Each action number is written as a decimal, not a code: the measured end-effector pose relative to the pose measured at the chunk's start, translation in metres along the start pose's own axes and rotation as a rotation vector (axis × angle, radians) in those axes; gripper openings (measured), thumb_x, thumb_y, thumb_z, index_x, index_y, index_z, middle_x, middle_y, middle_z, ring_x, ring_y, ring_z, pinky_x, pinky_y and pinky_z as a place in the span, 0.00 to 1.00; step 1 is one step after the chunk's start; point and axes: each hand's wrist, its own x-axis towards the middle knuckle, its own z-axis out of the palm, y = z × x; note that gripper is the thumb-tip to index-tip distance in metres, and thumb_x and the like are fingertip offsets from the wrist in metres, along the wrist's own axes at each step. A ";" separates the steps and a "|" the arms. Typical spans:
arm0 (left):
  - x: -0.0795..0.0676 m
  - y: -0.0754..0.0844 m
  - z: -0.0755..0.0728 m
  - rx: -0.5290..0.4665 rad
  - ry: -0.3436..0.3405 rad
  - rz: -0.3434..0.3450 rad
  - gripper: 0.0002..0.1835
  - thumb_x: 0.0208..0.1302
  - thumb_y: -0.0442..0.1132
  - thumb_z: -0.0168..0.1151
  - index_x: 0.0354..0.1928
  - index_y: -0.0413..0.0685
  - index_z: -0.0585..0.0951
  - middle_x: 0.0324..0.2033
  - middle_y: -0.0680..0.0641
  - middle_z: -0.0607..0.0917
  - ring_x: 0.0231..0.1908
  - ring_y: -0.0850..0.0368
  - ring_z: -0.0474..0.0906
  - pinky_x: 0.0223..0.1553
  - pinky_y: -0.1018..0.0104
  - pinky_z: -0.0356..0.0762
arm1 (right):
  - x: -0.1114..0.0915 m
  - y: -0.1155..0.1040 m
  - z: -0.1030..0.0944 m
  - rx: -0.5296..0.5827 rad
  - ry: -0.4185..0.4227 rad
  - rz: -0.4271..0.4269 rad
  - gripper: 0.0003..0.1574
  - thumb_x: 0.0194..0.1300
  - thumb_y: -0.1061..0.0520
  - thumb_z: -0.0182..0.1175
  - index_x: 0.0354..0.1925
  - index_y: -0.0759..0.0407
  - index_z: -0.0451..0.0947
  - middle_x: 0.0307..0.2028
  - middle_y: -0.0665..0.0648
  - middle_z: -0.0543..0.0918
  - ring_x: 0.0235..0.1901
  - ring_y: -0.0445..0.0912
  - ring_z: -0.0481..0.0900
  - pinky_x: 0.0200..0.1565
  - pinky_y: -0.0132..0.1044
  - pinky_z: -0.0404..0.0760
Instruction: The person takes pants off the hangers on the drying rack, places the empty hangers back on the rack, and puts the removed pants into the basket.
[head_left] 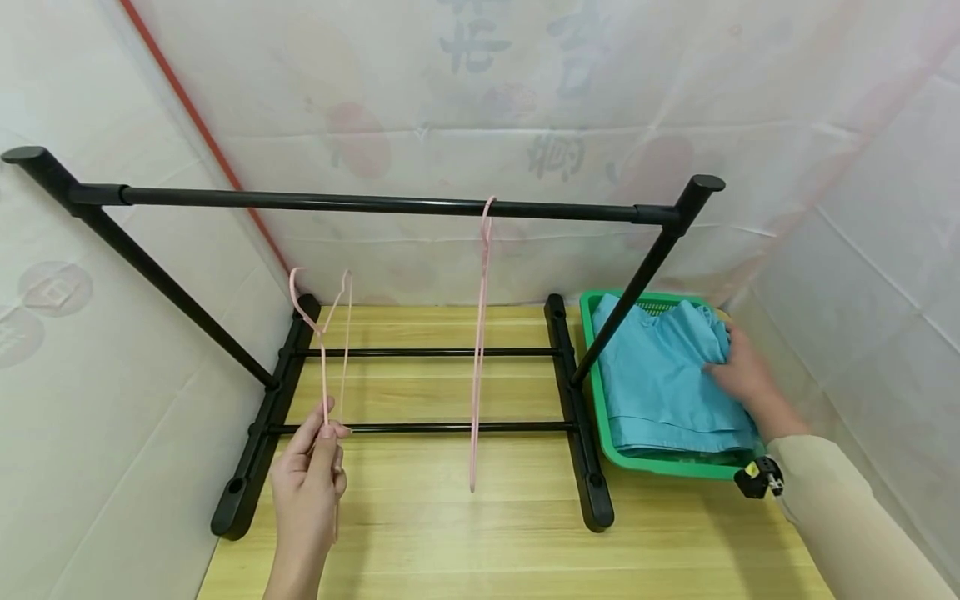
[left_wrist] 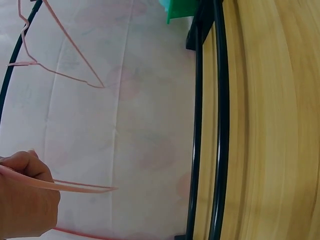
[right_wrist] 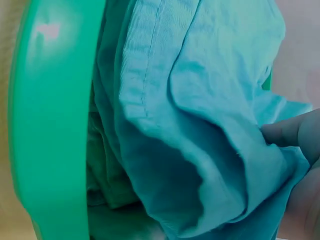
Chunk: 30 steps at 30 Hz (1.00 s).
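Note:
My left hand (head_left: pixel 309 475) pinches a thin pink clothes hanger (head_left: pixel 324 367) upright, its hook pointing up below the rack's top bar. In the left wrist view the fingers (left_wrist: pixel 30 167) are curled round this hanger's edge. A second pink hanger (head_left: pixel 477 350) hangs by its hook from the bar, seen nearly edge-on. My right hand (head_left: pixel 742 375) is at the right side of a folded blue garment (head_left: pixel 660 383) lying in a green basket (head_left: pixel 600 408). Up close in the right wrist view, fingers and thumb pinch a fold of the garment (right_wrist: pixel 210 90), which has a stitched hem.
A black clothes rack (head_left: pixel 375 201) stands on the wooden tabletop (head_left: pixel 420 508), with two low crossbars and feet at either side. Its right slanted post (head_left: pixel 637 275) passes in front of the basket's left part. Pale printed sheets (head_left: pixel 420 108) enclose the back and sides.

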 end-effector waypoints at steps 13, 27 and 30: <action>-0.002 0.001 -0.002 0.013 0.000 -0.007 0.19 0.78 0.40 0.50 0.66 0.49 0.76 0.36 0.46 0.80 0.19 0.65 0.61 0.10 0.66 0.51 | -0.002 -0.025 0.022 -0.104 -0.035 -0.121 0.70 0.63 0.58 0.65 0.77 0.59 0.20 0.73 0.82 0.35 0.68 0.82 0.42 0.60 0.78 0.53; -0.003 0.000 -0.003 0.005 -0.012 -0.013 0.19 0.78 0.40 0.49 0.67 0.49 0.75 0.38 0.43 0.79 0.19 0.64 0.60 0.10 0.65 0.50 | -0.014 -0.087 0.070 -0.029 -0.179 -0.280 0.41 0.82 0.41 0.32 0.79 0.60 0.36 0.74 0.76 0.27 0.68 0.80 0.20 0.60 0.82 0.30; -0.004 0.000 -0.003 0.006 -0.016 -0.008 0.19 0.78 0.40 0.49 0.67 0.49 0.75 0.38 0.44 0.79 0.19 0.64 0.61 0.10 0.65 0.50 | -0.015 -0.090 0.086 0.057 -0.288 -0.258 0.42 0.83 0.42 0.30 0.78 0.62 0.30 0.75 0.74 0.26 0.69 0.77 0.19 0.61 0.80 0.27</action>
